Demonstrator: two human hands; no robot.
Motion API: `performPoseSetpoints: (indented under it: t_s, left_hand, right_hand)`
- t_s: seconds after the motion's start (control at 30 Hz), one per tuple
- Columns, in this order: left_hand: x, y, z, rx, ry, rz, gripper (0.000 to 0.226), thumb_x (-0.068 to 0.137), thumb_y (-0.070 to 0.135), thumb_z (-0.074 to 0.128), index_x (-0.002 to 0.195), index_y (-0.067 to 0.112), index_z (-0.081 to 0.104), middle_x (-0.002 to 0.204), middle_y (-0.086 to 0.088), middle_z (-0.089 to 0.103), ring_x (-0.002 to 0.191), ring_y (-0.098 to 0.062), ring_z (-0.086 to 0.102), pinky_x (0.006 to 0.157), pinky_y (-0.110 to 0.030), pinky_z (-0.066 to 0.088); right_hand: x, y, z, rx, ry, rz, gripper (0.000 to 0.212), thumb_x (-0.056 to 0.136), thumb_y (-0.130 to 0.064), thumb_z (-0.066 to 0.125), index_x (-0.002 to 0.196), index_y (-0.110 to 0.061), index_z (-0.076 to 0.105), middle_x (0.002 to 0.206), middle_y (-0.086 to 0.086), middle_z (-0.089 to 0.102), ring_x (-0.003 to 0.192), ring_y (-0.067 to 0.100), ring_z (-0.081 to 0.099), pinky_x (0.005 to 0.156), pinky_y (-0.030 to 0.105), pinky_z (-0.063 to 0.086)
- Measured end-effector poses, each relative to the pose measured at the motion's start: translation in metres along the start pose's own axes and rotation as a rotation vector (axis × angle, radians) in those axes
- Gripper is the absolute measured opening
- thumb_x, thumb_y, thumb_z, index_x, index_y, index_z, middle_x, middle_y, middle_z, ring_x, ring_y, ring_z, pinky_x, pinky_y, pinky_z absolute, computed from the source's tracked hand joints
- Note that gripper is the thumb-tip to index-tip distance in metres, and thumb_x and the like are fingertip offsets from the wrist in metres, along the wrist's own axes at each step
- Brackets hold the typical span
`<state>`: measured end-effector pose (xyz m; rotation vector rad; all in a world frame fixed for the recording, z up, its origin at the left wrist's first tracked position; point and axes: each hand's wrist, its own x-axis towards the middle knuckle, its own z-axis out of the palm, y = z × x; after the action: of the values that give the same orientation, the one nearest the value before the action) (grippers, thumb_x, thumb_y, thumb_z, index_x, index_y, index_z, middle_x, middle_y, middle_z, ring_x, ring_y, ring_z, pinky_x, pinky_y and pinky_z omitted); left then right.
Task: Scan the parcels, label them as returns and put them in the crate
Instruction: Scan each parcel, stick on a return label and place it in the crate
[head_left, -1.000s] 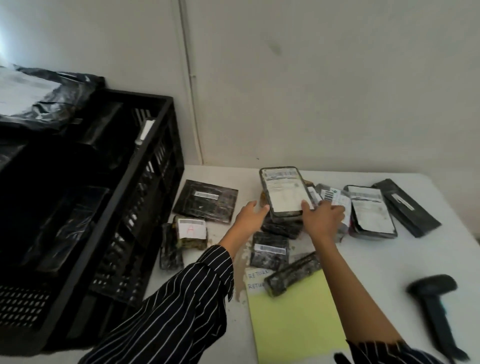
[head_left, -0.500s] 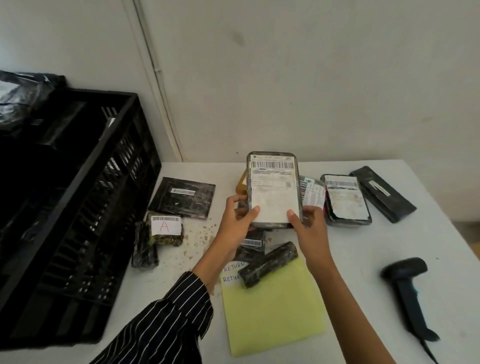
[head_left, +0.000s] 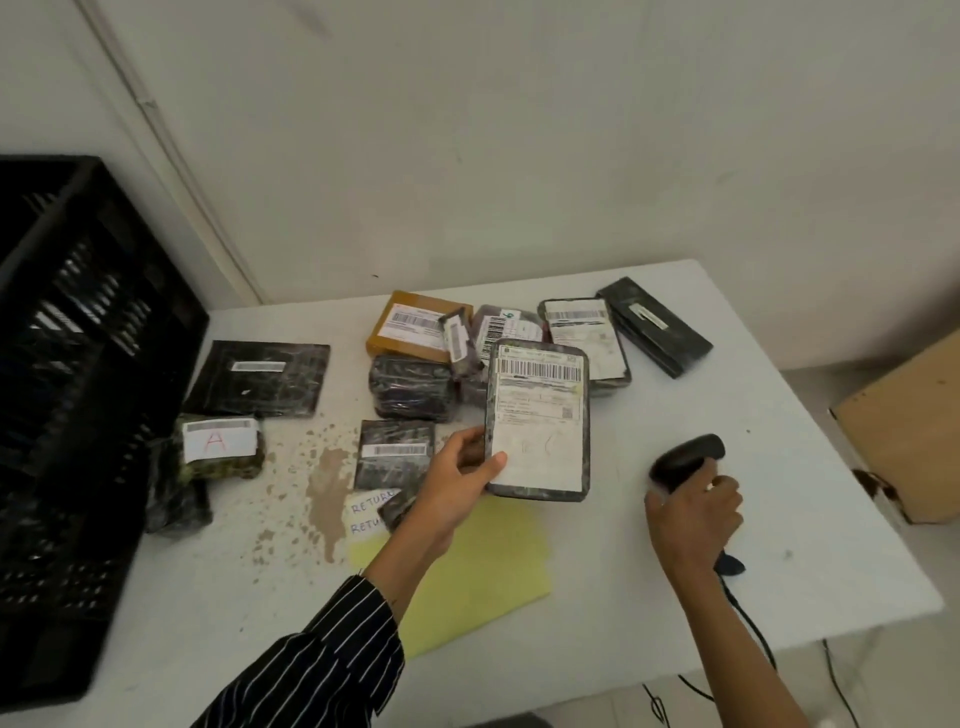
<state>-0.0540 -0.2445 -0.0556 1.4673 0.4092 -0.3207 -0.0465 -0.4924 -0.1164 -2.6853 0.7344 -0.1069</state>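
My left hand (head_left: 457, 480) holds a flat dark parcel (head_left: 540, 415) by its lower left corner, label side up, above the white table (head_left: 779, 519). My right hand (head_left: 693, 512) is closed around the handle of the black barcode scanner (head_left: 688, 457), which rests on the table to the right of the parcel. Several more wrapped parcels (head_left: 410, 387) lie in a cluster at the back of the table. The black crate (head_left: 78, 364) stands at the left. White slips marked RETURN (head_left: 366, 512) lie beside a yellow sheet (head_left: 483, 566).
A parcel marked with a red A (head_left: 221, 447) and a flat black parcel (head_left: 257, 376) lie close to the crate. A cardboard box (head_left: 909, 431) sits off the table's right edge. The scanner cable hangs over the front edge. Brown stains mark the table's middle.
My right hand let go of the parcel and moved right onto the scanner. My left hand alone now holds the parcel, lower and further right. The view swung to the right.
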Motion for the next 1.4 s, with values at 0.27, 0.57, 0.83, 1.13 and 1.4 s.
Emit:
performPoseSetpoints:
  t_s: [0.27, 0.57, 0.83, 1.13, 1.4]
  left_hand:
    - [0.013, -0.017, 0.020, -0.003, -0.029, -0.060, 0.041, 0.093, 0.011, 0.058, 0.133, 0.015, 0.048, 0.124, -0.005, 0.059, 0.114, -0.023, 0.057, 0.094, -0.040, 0.052]
    - [0.029, -0.032, 0.032, -0.008, -0.009, -0.078, 0.046, 0.092, 0.007, 0.059, 0.136, 0.013, 0.047, 0.125, -0.009, 0.057, 0.113, -0.025, 0.057, 0.091, -0.036, 0.053]
    - [0.030, -0.042, 0.048, -0.041, 0.003, -0.079, 0.047, 0.091, 0.005, 0.059, 0.136, 0.011, 0.046, 0.123, -0.009, 0.058, 0.108, -0.024, 0.059, 0.087, -0.035, 0.053]
    - [0.029, -0.047, 0.051, -0.036, 0.007, -0.082, 0.046, 0.091, 0.009, 0.060, 0.135, 0.017, 0.046, 0.122, -0.007, 0.058, 0.109, -0.024, 0.058, 0.093, -0.037, 0.051]
    - [0.028, -0.051, 0.052, -0.021, 0.001, -0.069, 0.045, 0.091, 0.009, 0.061, 0.134, 0.017, 0.048, 0.122, -0.007, 0.058, 0.109, -0.024, 0.059, 0.095, -0.041, 0.050]
  right_hand:
    - [0.017, 0.013, -0.002, 0.059, -0.165, 0.199, 0.047, 0.090, -0.026, 0.062, 0.120, 0.006, 0.044, 0.119, 0.026, 0.046, 0.105, 0.041, 0.051, 0.087, 0.048, 0.043]
    - [-0.039, -0.010, -0.068, 0.841, -0.276, 0.133, 0.020, 0.085, -0.023, 0.067, 0.083, -0.005, 0.060, 0.063, 0.010, 0.058, 0.058, 0.019, 0.053, 0.059, 0.033, 0.046]
    - [-0.072, -0.046, -0.098, 1.042, -0.482, 0.127, 0.023, 0.087, -0.020, 0.066, 0.084, 0.002, 0.060, 0.051, 0.008, 0.053, 0.044, 0.014, 0.047, 0.045, 0.022, 0.042]
    - [-0.080, -0.051, -0.102, 1.066, -0.485, 0.101, 0.026, 0.088, -0.021, 0.064, 0.085, 0.005, 0.060, 0.052, 0.008, 0.053, 0.047, 0.013, 0.048, 0.048, 0.019, 0.044]
    - [-0.084, -0.051, -0.104, 1.062, -0.480, 0.078, 0.024, 0.089, -0.020, 0.063, 0.087, 0.004, 0.059, 0.052, 0.008, 0.052, 0.047, 0.013, 0.047, 0.048, 0.019, 0.044]
